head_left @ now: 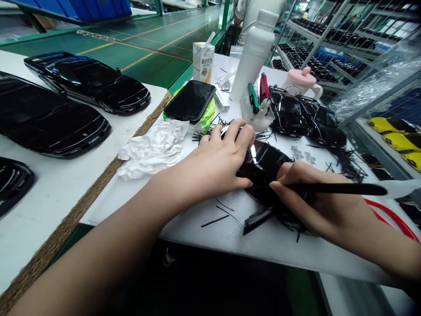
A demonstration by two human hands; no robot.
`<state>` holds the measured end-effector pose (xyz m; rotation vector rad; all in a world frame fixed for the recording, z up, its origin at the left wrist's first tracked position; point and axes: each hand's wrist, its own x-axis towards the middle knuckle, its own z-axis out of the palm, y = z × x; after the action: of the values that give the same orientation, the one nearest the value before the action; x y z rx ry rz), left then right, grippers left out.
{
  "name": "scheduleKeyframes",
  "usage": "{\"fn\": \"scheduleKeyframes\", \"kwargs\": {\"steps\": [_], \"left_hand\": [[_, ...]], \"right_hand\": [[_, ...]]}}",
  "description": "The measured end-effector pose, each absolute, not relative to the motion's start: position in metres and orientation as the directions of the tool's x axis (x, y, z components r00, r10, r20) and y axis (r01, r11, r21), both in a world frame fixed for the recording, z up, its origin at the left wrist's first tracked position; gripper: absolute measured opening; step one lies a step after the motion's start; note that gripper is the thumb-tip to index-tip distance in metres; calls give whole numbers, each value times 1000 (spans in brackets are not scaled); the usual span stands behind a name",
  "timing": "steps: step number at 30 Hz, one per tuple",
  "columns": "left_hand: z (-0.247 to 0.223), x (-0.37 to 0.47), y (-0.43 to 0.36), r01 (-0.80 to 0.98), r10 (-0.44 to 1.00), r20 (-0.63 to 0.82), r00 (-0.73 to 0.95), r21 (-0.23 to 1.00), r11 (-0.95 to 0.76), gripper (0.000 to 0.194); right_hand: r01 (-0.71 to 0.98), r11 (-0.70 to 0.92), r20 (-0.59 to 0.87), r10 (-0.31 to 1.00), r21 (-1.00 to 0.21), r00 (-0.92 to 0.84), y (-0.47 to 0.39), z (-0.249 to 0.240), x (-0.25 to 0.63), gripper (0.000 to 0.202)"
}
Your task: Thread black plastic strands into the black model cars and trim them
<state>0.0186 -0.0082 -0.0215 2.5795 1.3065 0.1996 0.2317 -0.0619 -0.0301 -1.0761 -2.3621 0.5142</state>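
A glossy black model car [268, 160] lies on the white foam-covered table before me. My left hand [223, 153] grips its far end, fingers curled over the body and thumb against the near side. My right hand [309, 197] pinches a slim tool with a black handle [342, 188] and a whitish, translucent flat end [403, 188] that points away to the right. The tool's other end is hidden by my fingers against the car. Thin black strips [215, 220] lie scattered around, and a thicker black strip [258, 219] rests at the car's near side.
Larger black model cars [98, 81] stand on the left board. Crumpled white cloth [154, 147], a phone [190, 101], a drink carton [203, 61], a white bottle [253, 55], a cutter holder [258, 114] and a pink-lidded mug [301, 81] lie beyond. Racks [345, 87] stand right.
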Motion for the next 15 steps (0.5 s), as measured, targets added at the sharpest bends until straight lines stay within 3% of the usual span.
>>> {"fn": "scheduleKeyframes", "kwargs": {"steps": [15], "left_hand": [[-25,18,-9,761,803,27,596,299,-575,55]], "right_hand": [[477,635,418,766,-608,-488,-63,-43,236,21]]}}
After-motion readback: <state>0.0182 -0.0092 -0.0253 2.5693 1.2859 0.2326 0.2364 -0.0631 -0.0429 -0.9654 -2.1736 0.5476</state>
